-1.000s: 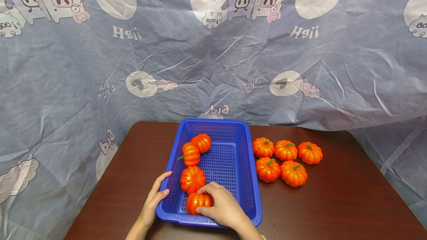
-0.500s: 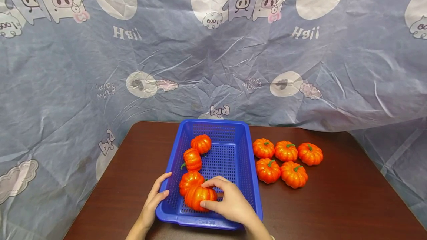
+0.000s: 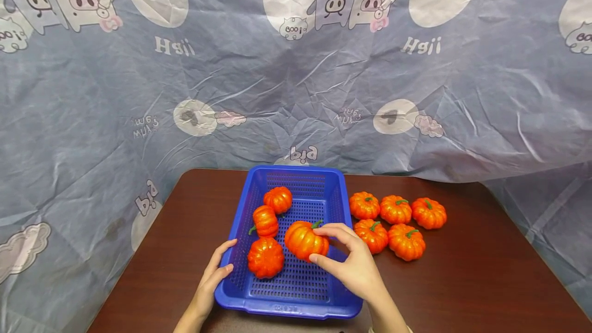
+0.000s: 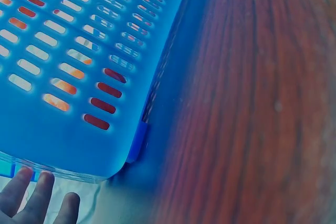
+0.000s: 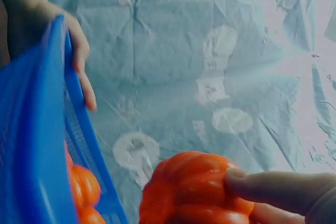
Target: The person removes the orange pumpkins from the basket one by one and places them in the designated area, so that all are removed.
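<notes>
My right hand (image 3: 356,263) pinches a small orange pumpkin (image 3: 302,240) between thumb and fingers, its green stem pointing up and back. In the head view this pumpkin overlaps the middle of the blue plastic basket (image 3: 288,308). The right wrist view shows the held pumpkin (image 5: 197,192) beside the basket wall (image 5: 37,129), with the thumb on its ribbed side. My left hand (image 3: 209,284) holds the basket's left rim near the front corner. Three pumpkins lie along the basket's left side, the nearest one (image 3: 265,258) with its stem hidden.
Several more pumpkins (image 3: 406,242) sit in two rows on the brown table (image 3: 472,271), right of the basket. A grey-blue printed cloth (image 3: 296,81) hangs behind and beside the table. The table's left part (image 3: 166,251) lies beyond the left hand.
My right hand has lifted a pumpkin from the basket's front left and carried it right and back. The two pumpkins beside it shifted slightly. The left hand stayed at the rim.
</notes>
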{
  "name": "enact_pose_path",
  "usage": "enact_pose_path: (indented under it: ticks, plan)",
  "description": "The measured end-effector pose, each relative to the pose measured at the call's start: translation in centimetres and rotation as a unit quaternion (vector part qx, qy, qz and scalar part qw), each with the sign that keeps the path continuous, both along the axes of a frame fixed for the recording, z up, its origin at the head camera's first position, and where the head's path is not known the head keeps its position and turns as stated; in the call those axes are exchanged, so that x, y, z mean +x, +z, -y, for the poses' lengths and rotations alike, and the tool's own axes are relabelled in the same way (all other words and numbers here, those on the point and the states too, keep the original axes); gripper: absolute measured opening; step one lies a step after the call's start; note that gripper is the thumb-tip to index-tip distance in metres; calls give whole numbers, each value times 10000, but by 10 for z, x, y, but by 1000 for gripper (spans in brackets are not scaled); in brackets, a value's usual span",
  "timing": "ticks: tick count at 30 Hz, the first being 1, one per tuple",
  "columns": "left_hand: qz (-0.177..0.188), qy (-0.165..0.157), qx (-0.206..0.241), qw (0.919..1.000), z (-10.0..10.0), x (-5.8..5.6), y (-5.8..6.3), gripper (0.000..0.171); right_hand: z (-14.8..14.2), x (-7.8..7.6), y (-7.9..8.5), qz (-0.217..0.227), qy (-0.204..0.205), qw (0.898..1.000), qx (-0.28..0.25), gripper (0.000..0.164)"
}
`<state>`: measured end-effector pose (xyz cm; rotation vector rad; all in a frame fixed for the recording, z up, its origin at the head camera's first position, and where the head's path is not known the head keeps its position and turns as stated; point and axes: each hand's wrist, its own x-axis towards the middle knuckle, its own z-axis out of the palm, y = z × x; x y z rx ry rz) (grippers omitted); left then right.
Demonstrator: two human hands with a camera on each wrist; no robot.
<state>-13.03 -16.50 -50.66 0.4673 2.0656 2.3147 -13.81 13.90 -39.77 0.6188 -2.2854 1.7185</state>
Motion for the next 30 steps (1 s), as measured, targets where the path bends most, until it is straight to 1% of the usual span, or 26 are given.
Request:
enact_pose_path:
  ticks: [3, 6, 12, 14, 18, 21, 23, 25, 30]
  plan:
    - [-17, -3, -23, 10000, 0, 0, 0, 48, -13, 0, 4, -128, -310, 9994, 18, 37]
    - [-40, 2, -34, 10000, 0, 0, 0, 48, -25, -1, 6, -159, -706, 9973, 90, 39]
    - [7, 21, -34, 10000, 0, 0, 1, 48, -49, -5, 5, -289, -1195, 9924, 88, 41]
    - [24, 45, -43, 10000, 0, 0, 1, 48, -57, -7, 4, -399, -1428, 9888, 180, 42]
    - [-13, 56, -39, 10000, 0, 0, 1, 48, -74, -9, 4, -494, -2128, 9746, 499, 43]
    - [-31, 34, -22, 10000, 0, 0, 1, 48, -87, -11, 4, -387, -2625, 9616, 706, 42]
    - [3, 28, -1, 10000, -1, 0, 1, 48, -94, -13, 3, -319, -2848, 9554, 713, 42]
    - [23, 18, 17, 10000, -1, 0, 1, 49, -101, -15, 0, -351, -3077, 9476, 786, 42]
    - [23, -30, 57, 10000, -1, 0, 0, 49, -117, -20, -8, -735, -3532, 9278, 953, 43]
